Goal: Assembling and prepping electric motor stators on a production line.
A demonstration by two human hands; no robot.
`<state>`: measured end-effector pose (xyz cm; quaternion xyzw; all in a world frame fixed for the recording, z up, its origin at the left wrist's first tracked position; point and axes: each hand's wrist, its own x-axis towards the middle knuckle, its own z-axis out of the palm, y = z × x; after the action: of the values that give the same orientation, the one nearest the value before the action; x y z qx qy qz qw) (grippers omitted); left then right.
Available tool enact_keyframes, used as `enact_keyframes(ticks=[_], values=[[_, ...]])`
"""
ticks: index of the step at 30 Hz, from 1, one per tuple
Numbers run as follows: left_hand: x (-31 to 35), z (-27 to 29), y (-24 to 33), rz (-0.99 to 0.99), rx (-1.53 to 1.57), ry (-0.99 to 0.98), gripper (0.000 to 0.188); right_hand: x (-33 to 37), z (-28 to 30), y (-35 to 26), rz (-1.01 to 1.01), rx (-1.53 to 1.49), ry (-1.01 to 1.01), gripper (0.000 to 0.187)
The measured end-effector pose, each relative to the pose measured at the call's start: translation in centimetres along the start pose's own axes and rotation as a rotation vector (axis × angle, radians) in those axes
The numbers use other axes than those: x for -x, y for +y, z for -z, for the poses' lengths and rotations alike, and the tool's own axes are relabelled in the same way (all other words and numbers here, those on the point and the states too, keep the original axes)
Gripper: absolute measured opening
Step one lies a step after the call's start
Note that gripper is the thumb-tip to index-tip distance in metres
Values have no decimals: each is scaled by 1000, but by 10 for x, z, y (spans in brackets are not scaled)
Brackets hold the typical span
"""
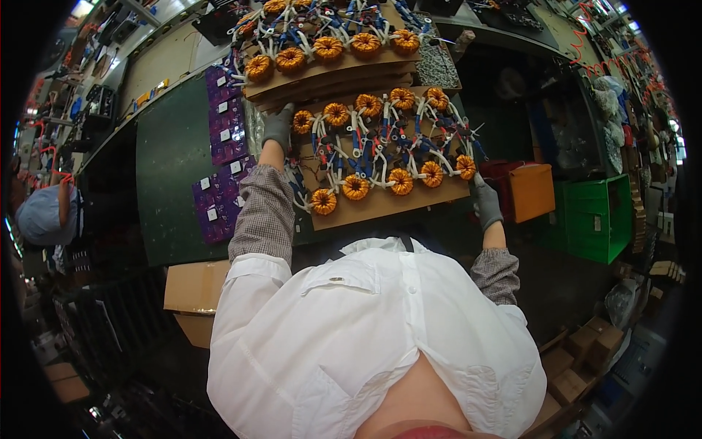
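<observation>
Cardboard sheet of orange coils: left hand, right hand grip closed on edges.

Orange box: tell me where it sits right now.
In the head view the orange box sits right of centre, just past the gloved right hand gripping the cardboard tray of coils, with a green crate further right.

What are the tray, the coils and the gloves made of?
Tray: looks like plain brown cardboard, matte, with a raw flat edge. Coils: ring cores wound in shiny orange-copper wire, probably enamelled copper, with white and blue sleeved leads. Gloves on the left hand and right hand: grey, matte, seemingly knit fabric, possibly coated; too small to tell.
</observation>
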<state>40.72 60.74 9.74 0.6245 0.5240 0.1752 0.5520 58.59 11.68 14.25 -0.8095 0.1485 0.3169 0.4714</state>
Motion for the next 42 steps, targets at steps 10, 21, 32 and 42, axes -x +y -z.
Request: enact_keyframes(ticks=[10,21,32,42], values=[[-36,4,-7,157,282,-173,50,3,7,-1,28,-293,-303,38],[-11,16,28,-26,200,-420,39,-4,6,18,49,-390,-342,30],[58,28,125,-22,317,-529,33,63,52,-27,322,-416,-108,46],[-35,95,246,-76,355,-448,29,59,-16,-176,495,-464,-244,42]])
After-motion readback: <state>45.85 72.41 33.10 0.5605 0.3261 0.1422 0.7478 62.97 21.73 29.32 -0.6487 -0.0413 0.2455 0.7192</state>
